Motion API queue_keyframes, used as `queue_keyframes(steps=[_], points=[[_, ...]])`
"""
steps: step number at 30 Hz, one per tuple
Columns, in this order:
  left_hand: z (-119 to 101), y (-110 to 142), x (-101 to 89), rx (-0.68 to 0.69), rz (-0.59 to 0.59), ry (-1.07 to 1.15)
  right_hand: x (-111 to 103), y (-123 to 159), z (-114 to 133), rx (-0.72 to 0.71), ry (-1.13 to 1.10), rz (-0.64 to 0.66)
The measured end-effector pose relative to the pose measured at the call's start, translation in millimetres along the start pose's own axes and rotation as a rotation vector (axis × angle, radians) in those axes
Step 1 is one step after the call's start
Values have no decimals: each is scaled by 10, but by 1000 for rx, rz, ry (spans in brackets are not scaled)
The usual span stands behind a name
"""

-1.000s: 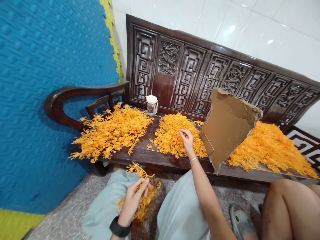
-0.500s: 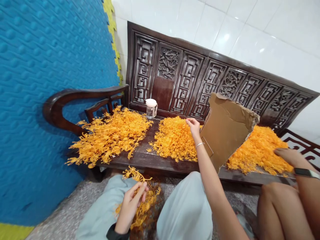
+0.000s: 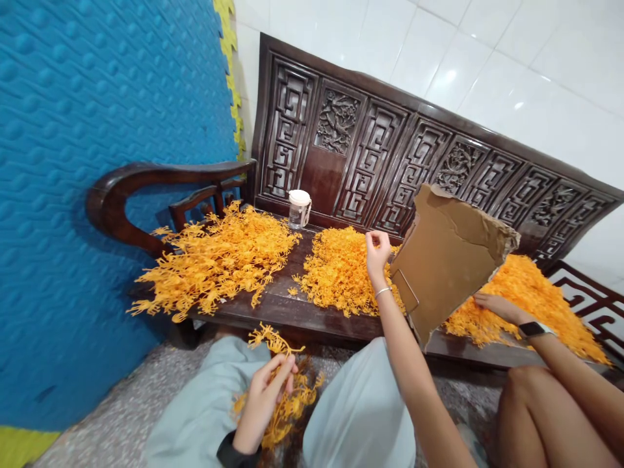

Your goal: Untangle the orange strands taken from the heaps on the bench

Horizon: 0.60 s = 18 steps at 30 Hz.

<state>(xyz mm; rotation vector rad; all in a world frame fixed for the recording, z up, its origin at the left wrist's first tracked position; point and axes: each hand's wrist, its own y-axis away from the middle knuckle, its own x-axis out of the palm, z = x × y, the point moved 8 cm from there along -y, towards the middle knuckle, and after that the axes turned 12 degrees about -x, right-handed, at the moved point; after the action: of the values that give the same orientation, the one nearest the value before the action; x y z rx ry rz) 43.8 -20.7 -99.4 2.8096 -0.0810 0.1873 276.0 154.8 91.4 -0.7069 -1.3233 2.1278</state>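
Observation:
My left hand (image 3: 266,398) is down between my knees, fingers closed round a bunch of orange plastic sprigs (image 3: 287,383). My right hand (image 3: 377,252) is raised over the middle pile of orange pieces (image 3: 341,270) on the dark wooden bench (image 3: 287,305). Its fingers are curled into a pinch; whether anything is in them is too small to tell. A torn sheet of brown cardboard (image 3: 451,250) stands tilted just right of that hand.
A pile of larger orange sprigs (image 3: 224,257) covers the bench's left end and another orange pile (image 3: 531,296) lies at the right. A white-lidded clear cup (image 3: 299,208) stands by the carved backrest. Another person's hand (image 3: 492,305) with a watch reaches into the right pile. Blue foam mat (image 3: 97,162) on the left.
My right hand lifted from the middle pile and now hangs pinched above it. The other person's hand came in from the right and reached into the right pile. My left hand barely moved.

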Motion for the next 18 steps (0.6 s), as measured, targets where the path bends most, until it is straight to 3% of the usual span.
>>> queue_keyframes(steps=[4, 8, 10, 14, 18], points=[[-16, 11, -44, -6, -22, -8, 157, 478, 484, -12, -139, 158], [-54, 50, -68, 9, -53, -17, 557, 969, 1028, -76, -467, 651], [-71, 68, -59, 35, -52, -56, 697, 1189, 1212, -35, -623, 872], [-36, 70, -36, 24, -48, -138, 866, 1618, 1390, 201, -908, 1268], [-37, 77, -1, 41, -50, -245, 906, 1884, 1407, 343, -957, 1455]])
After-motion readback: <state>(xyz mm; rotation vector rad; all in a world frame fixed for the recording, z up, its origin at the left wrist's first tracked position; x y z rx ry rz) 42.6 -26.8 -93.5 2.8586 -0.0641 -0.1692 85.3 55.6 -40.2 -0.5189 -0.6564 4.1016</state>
